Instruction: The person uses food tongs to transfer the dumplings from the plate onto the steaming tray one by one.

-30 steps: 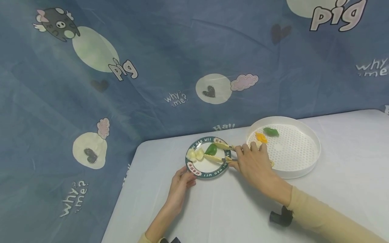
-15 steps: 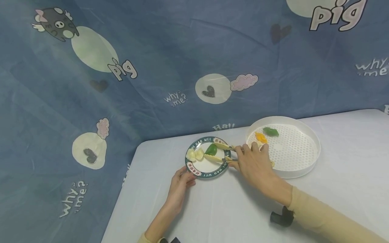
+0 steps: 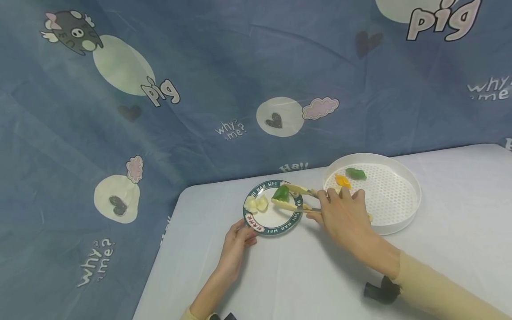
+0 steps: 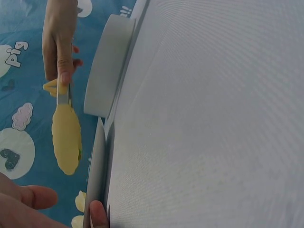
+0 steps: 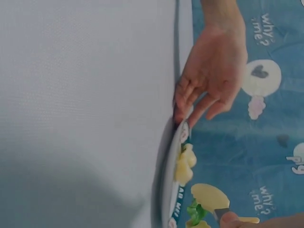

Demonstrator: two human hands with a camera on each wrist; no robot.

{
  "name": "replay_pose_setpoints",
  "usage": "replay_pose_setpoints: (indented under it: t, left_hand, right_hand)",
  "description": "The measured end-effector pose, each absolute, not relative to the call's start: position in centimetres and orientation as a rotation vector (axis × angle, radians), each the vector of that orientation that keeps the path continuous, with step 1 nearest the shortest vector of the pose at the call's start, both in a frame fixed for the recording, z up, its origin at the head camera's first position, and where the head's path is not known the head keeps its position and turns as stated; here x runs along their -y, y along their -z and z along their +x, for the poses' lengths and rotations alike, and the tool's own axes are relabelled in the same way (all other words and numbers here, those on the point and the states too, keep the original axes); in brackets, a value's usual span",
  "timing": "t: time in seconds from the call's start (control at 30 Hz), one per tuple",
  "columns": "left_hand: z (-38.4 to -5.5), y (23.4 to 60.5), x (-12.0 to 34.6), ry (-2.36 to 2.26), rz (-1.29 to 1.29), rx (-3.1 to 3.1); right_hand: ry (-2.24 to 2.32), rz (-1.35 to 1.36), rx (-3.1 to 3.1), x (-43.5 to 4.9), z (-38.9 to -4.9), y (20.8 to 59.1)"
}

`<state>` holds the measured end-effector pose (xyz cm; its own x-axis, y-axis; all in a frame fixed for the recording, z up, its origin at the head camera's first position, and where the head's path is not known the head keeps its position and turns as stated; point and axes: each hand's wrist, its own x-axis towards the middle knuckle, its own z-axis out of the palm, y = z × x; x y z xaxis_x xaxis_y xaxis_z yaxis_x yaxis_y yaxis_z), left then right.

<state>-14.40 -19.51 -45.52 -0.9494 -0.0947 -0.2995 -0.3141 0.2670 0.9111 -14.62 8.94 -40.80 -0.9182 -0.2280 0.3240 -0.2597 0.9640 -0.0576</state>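
My right hand (image 3: 346, 220) grips yellow-tipped food tongs (image 3: 298, 202), with their tips on either side of a glossy green piece (image 3: 281, 194) that looks like bell pepper. In the right wrist view the green piece (image 5: 195, 212) appears between the tips, raised off the plate. Below is a small white plate (image 3: 276, 218) with a green lettered rim. Two pale yellow pieces (image 3: 256, 204) lie on its left side. At the plate's near-left rim, my left hand (image 3: 235, 249) holds the edge between thumb and fingers, one fingertip (image 4: 98, 216) low against the table side.
Right of the plate stands a round white tray (image 3: 414, 209) with a perforated bottom and raised wall. Inside lie another green piece (image 3: 355, 174) and an orange piece (image 3: 342, 181); my right hand partly covers its left side. A blue printed cloth (image 3: 224, 89) hangs behind the white table (image 3: 280, 280).
The tongs and my right hand have shifted slightly to the right, and the green piece has moved with them. The left hand and the plate have stayed in place.
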Motion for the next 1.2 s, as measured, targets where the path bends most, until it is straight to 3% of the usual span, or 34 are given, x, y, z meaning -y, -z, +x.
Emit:
replay_pose_setpoints:
  t: [1.2]
  left_hand:
    - [-14.4,45.5,19.4,-1.756,-0.394,-2.349]
  right_hand:
    - [-0.16,0.239,2.621,-19.9,-10.0,40.1]
